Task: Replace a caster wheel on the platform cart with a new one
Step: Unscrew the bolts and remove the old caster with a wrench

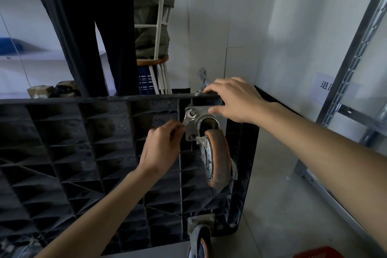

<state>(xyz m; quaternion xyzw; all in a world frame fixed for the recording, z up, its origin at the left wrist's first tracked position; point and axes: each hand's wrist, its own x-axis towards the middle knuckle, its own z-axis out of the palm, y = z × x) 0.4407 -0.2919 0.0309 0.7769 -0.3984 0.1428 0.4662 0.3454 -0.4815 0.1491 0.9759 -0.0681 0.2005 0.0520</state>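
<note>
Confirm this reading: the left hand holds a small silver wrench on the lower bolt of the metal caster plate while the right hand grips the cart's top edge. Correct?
Not quite. In the head view, the left hand holds the small silver wrench on the upper bolt of the metal caster plate, not the lower one. The right hand does grip the black plastic cart's top edge.

Your right hand (234, 100) covers most of the tool (202, 78) behind the cart's top edge (104, 98), so its kind can't be told. Below the caster wheel (217, 159), a second caster (200, 236) is cut by the bottom edge (so is a red object (312, 253)). The wall label (325, 86) is partly hidden.
</note>
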